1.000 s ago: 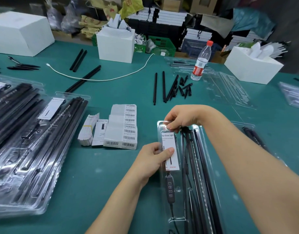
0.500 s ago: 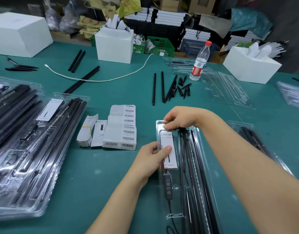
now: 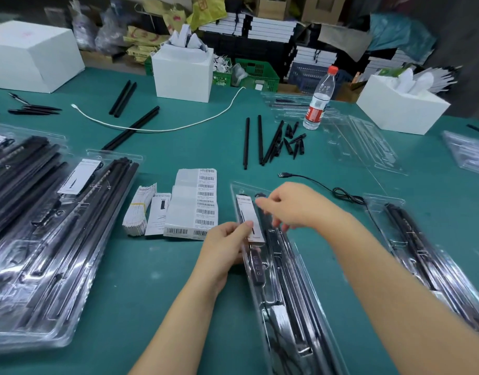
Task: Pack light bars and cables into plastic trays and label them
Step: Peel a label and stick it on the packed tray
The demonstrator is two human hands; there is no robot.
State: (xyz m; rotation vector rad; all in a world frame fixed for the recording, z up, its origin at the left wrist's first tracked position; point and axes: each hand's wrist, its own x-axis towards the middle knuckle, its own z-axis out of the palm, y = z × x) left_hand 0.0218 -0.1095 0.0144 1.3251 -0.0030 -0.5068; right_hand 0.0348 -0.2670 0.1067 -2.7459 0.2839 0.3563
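My left hand (image 3: pixel 227 243) pinches the left edge of the clear plastic tray (image 3: pixel 280 266) by its white paper label card (image 3: pixel 249 219); my right hand (image 3: pixel 292 205) hovers above, fingers loose, blurred. Labelling step, I reckon. Next: seat the card flat, beside the black light bars (image 3: pixel 292 269).

Your left hand (image 3: pixel 227 247) and right hand (image 3: pixel 292 207) are both bare, with no gloves, rings or watch on them. Both forearms are bare too, uncovered from the wrist down to the frame's lower edge. Your fingernails look short and plain, though the right hand is motion-blurred.
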